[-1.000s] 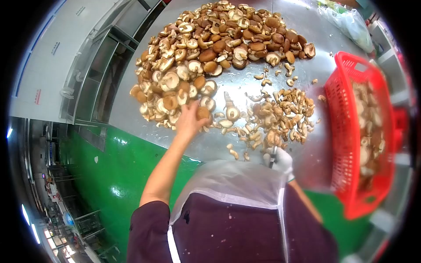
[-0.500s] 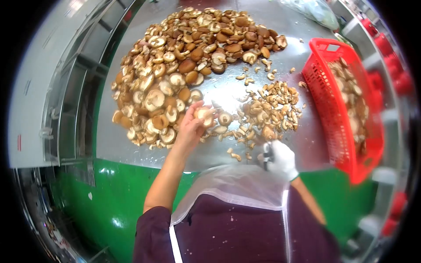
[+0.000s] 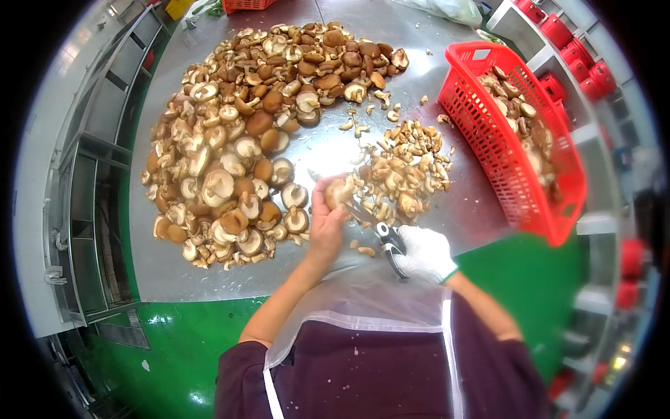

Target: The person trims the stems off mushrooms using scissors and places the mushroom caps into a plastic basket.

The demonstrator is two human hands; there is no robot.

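My bare left hand (image 3: 326,220) holds a mushroom (image 3: 338,193) between thumb and fingers, stem side toward the right. In my right hand (image 3: 424,254), which wears a white glove, are scissors (image 3: 391,244) with black and white handles. Their blades point up and left, close to the mushroom's stem. A large heap of whole mushrooms (image 3: 218,185) lies to the left and behind my left hand. Beyond my right hand is a smaller pile of cut stems (image 3: 405,164).
A red basket (image 3: 481,150) with mushrooms in it stands at the table's right edge. Plastic bags (image 3: 447,10) and part of another red basket (image 3: 246,5) lie at the far edge of the metal table (image 3: 209,285). Shelves with red items (image 3: 556,31) stand at the right.
The left hand has lifted a mushroom from beside the heap and brought it right, to the scissors. The scissors have swung toward it. The camera view has shifted.
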